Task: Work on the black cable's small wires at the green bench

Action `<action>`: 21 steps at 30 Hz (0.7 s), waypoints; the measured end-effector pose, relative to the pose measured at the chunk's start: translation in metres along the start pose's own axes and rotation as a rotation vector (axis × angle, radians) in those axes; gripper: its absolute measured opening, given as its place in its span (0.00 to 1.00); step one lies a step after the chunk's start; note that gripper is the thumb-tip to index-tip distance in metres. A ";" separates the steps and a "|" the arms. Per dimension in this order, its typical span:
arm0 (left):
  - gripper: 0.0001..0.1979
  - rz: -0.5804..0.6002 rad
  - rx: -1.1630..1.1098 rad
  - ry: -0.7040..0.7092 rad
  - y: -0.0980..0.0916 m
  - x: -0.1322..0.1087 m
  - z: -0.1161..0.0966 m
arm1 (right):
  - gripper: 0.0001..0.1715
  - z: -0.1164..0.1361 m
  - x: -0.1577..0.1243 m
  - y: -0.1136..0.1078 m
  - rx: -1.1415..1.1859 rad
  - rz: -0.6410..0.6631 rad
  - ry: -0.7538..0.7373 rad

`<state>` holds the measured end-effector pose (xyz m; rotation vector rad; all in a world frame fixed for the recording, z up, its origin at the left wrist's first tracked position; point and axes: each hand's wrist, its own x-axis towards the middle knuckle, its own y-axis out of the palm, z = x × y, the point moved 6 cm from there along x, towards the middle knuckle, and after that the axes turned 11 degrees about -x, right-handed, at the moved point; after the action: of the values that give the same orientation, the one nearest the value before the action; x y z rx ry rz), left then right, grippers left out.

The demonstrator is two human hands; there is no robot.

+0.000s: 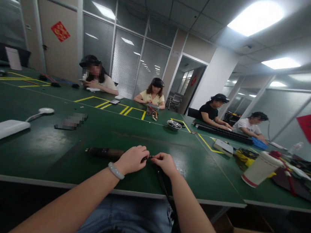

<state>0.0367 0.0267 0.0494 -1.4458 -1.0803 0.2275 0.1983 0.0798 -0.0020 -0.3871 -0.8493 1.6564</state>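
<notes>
A long dark cylindrical tool, which looks like an electric screwdriver (pixel 104 152), lies sideways on the green table (pixel 92 173). Its narrow tip points left. My left hand (pixel 134 159) is closed around the tool's right end and covers it. Just beside it, my right hand (pixel 166 164) pinches a small dark piece (pixel 151 157) at that same end, between thumb and fingertips. Whether the piece is joined to the tool is too small to tell. A black cord or strap (pixel 163 181) hangs below my right hand over the table's front edge.
A white device with a short cable (pixel 0 132) and a blurred flat object (pixel 71 121) lie to the left. Ahead stands a metal bowl (pixel 174 125) with small dark parts. A paper cup (pixel 261 169) and tangled items are at right. Several people sit across the table.
</notes>
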 end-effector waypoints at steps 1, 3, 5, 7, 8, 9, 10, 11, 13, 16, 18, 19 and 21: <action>0.05 0.007 -0.007 0.003 0.000 -0.001 0.000 | 0.14 0.001 -0.001 0.000 -0.009 0.009 -0.008; 0.07 0.017 -0.018 0.003 0.000 -0.001 0.000 | 0.13 0.003 -0.001 0.000 -0.035 0.019 -0.018; 0.07 0.016 -0.027 -0.002 0.000 -0.002 0.000 | 0.13 0.005 -0.002 -0.001 -0.054 0.016 -0.021; 0.07 0.000 -0.031 -0.011 0.000 -0.001 0.001 | 0.12 0.007 -0.002 -0.001 -0.064 0.013 -0.025; 0.07 -0.008 -0.031 -0.017 0.000 -0.001 0.001 | 0.11 0.008 -0.003 -0.002 -0.070 0.010 -0.029; 0.06 -0.014 -0.031 -0.022 0.000 -0.001 0.001 | 0.10 0.009 -0.003 -0.002 -0.081 0.005 -0.033; 0.06 -0.017 -0.029 -0.024 0.001 0.000 0.002 | 0.09 0.010 -0.004 -0.002 -0.099 -0.001 -0.037; 0.06 -0.016 -0.028 -0.025 0.001 0.000 0.002 | 0.08 0.011 -0.004 -0.003 -0.125 -0.008 -0.042; 0.06 -0.009 -0.022 -0.022 0.002 0.000 0.002 | 0.06 0.015 -0.006 -0.003 -0.193 -0.020 -0.062; 0.06 0.006 -0.009 -0.005 0.003 0.000 0.002 | 0.04 0.021 -0.008 -0.002 -0.277 -0.029 -0.114; 0.06 0.014 0.001 0.010 0.004 0.000 0.001 | 0.05 0.025 -0.009 -0.001 -0.299 -0.028 -0.142; 0.06 0.016 0.007 0.015 0.004 0.000 0.001 | 0.05 0.025 -0.009 -0.001 -0.304 -0.026 -0.149; 0.06 0.018 0.015 0.023 0.005 0.000 0.002 | 0.06 0.025 -0.009 0.000 -0.305 -0.024 -0.152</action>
<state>0.0381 0.0291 0.0447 -1.4415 -1.0450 0.2306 0.1841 0.0634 0.0139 -0.4624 -1.2228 1.5502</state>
